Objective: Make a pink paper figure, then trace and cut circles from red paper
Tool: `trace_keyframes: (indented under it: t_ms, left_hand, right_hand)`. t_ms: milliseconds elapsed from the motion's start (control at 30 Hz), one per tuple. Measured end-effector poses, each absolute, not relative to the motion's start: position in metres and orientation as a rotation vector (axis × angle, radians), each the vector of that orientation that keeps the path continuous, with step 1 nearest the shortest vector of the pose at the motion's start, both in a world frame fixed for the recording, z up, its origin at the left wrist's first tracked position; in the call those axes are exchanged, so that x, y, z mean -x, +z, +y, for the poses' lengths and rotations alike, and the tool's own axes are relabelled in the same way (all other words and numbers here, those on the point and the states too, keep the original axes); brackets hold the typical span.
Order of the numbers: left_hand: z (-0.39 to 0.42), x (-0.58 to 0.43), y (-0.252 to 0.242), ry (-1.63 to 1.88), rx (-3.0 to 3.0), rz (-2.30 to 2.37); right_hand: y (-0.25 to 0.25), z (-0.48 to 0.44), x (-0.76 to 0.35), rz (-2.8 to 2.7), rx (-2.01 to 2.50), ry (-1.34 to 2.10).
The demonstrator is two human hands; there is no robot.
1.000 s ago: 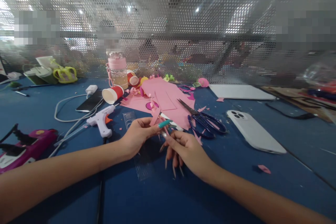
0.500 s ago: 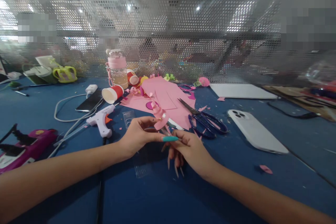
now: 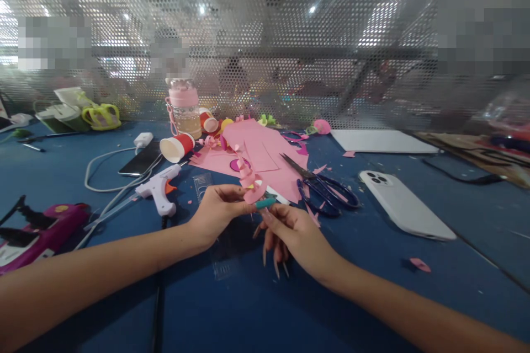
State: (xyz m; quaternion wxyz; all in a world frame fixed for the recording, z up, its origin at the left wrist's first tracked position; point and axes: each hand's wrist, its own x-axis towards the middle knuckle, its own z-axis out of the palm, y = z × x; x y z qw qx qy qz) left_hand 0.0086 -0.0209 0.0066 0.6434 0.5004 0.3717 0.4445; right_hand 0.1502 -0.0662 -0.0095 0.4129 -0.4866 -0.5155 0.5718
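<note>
1. Glue gun [image 3: 159, 193] lies on the blue surface [image 3: 248, 309], left of centre.
2. Left hand [image 3: 217, 212], centre frame: thumb and fingers pinched on the curled pink strip [image 3: 250, 181], which sticks up just above the fingertips.
3. Right hand [image 3: 296, 231], just right of it: fingertips at the strip's lower end, can't tell if it's gripping.
4. Scissors [image 3: 327, 190] and then the phone [image 3: 403, 204] lie further right.

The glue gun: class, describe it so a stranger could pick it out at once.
Start at the wide blue table and find the person's left hand, pinching a curled pink paper strip, near its middle. Just left of that hand lies the white plastic pistol-shaped glue gun. Alone among the nearby clutter, it has an orange trigger.
</note>
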Motion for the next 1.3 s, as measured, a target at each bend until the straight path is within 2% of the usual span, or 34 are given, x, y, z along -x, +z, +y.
trace_keyframes:
  t_ms: [1300]
  left_hand:
    - [-0.019, -0.0097, 0.006, 0.947, -1.246, 0.891]
  right_hand:
    - [-0.0035, -0.0723, -0.1432, -1.381, 1.212, 1.358]
